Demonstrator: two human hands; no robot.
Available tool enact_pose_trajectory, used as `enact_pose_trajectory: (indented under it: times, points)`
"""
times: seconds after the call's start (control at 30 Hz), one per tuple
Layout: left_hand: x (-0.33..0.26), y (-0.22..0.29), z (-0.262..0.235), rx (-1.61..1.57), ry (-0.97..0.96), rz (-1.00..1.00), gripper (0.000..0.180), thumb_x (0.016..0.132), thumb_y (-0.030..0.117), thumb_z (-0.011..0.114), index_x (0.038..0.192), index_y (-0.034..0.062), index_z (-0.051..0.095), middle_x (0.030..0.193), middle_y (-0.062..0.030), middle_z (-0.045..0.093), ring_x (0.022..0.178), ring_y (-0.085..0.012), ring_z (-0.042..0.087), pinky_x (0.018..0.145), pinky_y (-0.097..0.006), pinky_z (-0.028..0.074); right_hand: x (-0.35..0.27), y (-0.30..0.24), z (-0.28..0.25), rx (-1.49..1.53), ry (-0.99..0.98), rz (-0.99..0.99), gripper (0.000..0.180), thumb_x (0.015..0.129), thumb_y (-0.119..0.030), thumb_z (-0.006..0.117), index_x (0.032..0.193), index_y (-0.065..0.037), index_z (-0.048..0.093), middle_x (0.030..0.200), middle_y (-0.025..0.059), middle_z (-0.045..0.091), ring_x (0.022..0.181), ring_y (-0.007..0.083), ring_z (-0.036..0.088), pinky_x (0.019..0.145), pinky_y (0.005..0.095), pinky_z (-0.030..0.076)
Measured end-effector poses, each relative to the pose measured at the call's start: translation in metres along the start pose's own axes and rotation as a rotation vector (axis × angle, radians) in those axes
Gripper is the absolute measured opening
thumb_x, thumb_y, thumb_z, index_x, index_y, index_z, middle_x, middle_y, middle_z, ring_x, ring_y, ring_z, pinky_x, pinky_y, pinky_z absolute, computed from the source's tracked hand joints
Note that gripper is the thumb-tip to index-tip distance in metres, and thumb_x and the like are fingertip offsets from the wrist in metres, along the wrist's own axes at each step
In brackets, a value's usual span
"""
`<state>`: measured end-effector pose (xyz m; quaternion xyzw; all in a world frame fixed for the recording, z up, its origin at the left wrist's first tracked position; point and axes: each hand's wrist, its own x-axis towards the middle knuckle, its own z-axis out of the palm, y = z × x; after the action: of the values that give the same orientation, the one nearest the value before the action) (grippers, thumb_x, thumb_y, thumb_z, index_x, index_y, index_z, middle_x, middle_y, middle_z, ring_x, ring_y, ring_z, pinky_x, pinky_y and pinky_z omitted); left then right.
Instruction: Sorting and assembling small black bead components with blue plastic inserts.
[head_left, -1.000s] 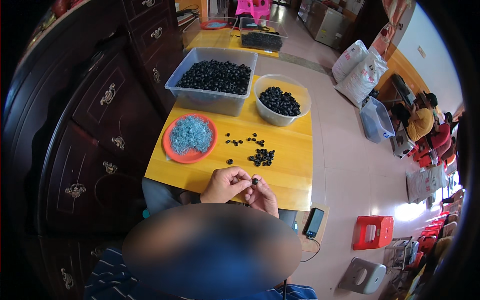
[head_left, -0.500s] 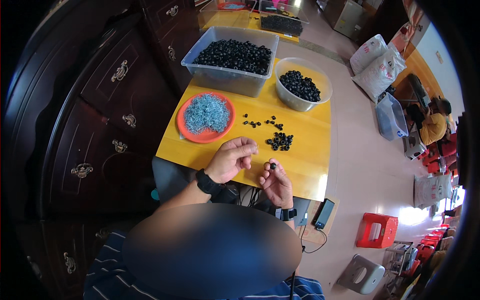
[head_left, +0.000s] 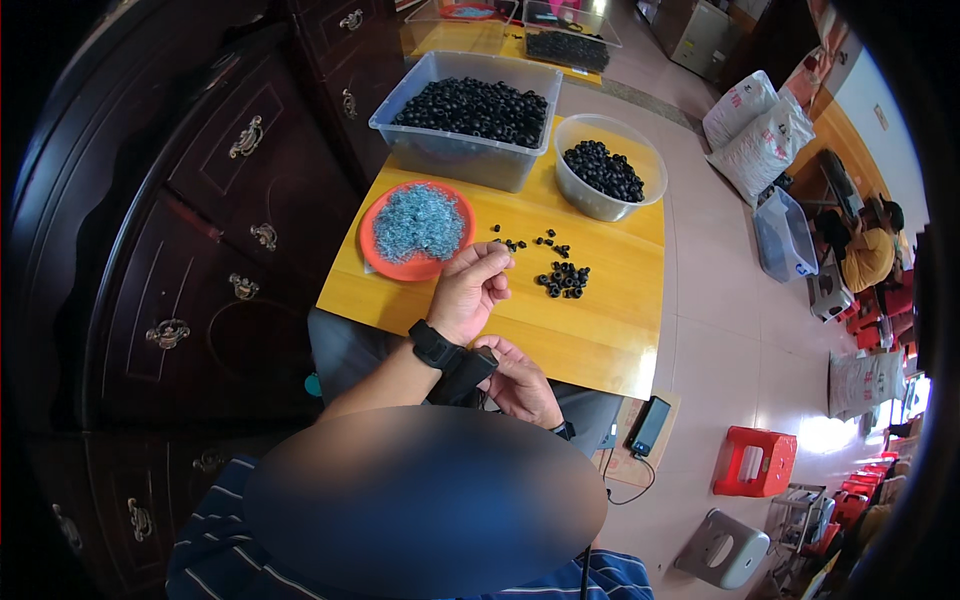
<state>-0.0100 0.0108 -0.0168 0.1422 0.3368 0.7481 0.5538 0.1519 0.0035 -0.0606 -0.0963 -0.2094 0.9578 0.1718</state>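
Taking the plate [head_left: 402, 268] as datum, I observe the left hand [head_left: 472, 289] near its lower-right rim, thumb and forefinger pinched narrow, though I cannot tell whether they hold anything. I locate the right hand [head_left: 520, 382] farther below right of the plate, fingers bent at a black block [head_left: 472, 374], grip unclear. Loose black beads [head_left: 555, 291] lie right of the plate, pale-blue bits [head_left: 418, 218] on it, the filled bin [head_left: 455, 168] and bowl [head_left: 592, 202] beyond.
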Motion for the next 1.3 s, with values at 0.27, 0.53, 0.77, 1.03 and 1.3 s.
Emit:
enact_pose_trajectory:
  times: [0.27,0.53,0.77,1.03,1.3]
  points:
    - [0.000,-0.008,0.007,0.271,0.065,0.231,0.009,0.091,0.007,0.065,0.100,0.0074,0.062,0.085,0.0003,0.065,0.064,-0.0058,0.059,0.062,-0.021,0.051,0.009,0.021,-0.002,0.113,0.059,0.004,0.024,0.101,-0.013,0.051,0.120,0.001,0.051,0.113,0.0100,0.062,0.101,0.0187,0.065,0.090,0.0329,0.055]
    - [0.001,-0.019,0.019,0.867,-0.034,0.708,0.007,0.086,0.000,0.067,0.090,0.0034,0.063,0.077,-0.0010,0.063,0.064,-0.0088,0.061,0.057,-0.023,0.049,0.009,0.029,-0.008,0.115,0.074,0.036,0.026,0.100,-0.011,0.052,0.122,0.001,0.051,0.111,0.0127,0.064,0.096,0.0220,0.067,0.086,0.0364,0.057]
    - [-0.008,-0.010,0.027,1.067,-0.185,0.808,0.006,0.086,-0.001,0.067,0.090,0.0021,0.064,0.084,-0.0038,0.065,0.068,-0.0096,0.062,0.061,-0.022,0.050,0.007,0.035,-0.025,-0.019,0.123,0.059,0.028,0.098,-0.018,0.058,0.122,-0.004,0.055,0.107,0.0074,0.067,0.095,0.0185,0.067,0.083,0.0309,0.055]
    - [-0.005,0.005,0.006,0.491,-0.077,0.315,0.006,0.090,0.005,0.066,0.095,0.0043,0.062,0.080,0.0002,0.063,0.064,-0.0051,0.057,0.060,-0.019,0.047,-0.002,-0.020,-0.017,-0.176,0.239,-0.124,0.023,0.100,-0.020,0.055,0.118,-0.007,0.055,0.104,0.0069,0.066,0.096,0.0178,0.067,0.082,0.0292,0.056]
    - [-0.004,0.016,-0.018,0.134,-0.076,0.047,0.007,0.094,0.011,0.062,0.100,0.0084,0.061,0.086,0.0006,0.063,0.066,-0.0047,0.056,0.060,-0.020,0.048,-0.001,-0.053,-0.031,-0.130,0.246,-0.310,0.027,0.099,-0.019,0.056,0.123,-0.007,0.052,0.103,0.0087,0.066,0.094,0.0207,0.068,0.084,0.0315,0.057]
